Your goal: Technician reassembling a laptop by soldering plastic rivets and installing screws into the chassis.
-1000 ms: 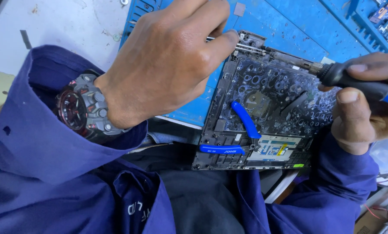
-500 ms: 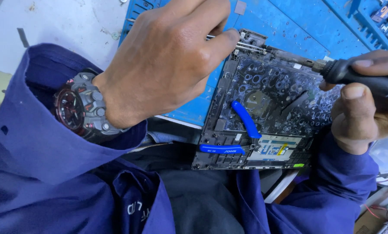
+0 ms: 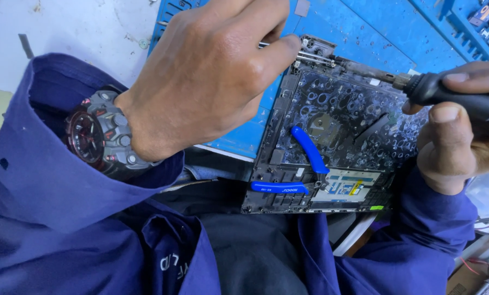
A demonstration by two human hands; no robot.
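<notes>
Soldering work at the upper corner of a laptop keyboard panel, still in progress.

A dark rectangular laptop keyboard panel, back side up, is laid across a blue ridged work mat on the table, with its lower edge overhanging toward the person. The left hand is closed in a pinch on thin metal tweezers at the panel's upper corner. The right hand is wrapped around a black-and-blue soldering iron, whose tip is directed at the same corner. Blue-handled cutters are left lying on the panel's lower half. The joint is judged unfinished. Against the earlier frame, only a slight shift of the iron is noted.
</notes>
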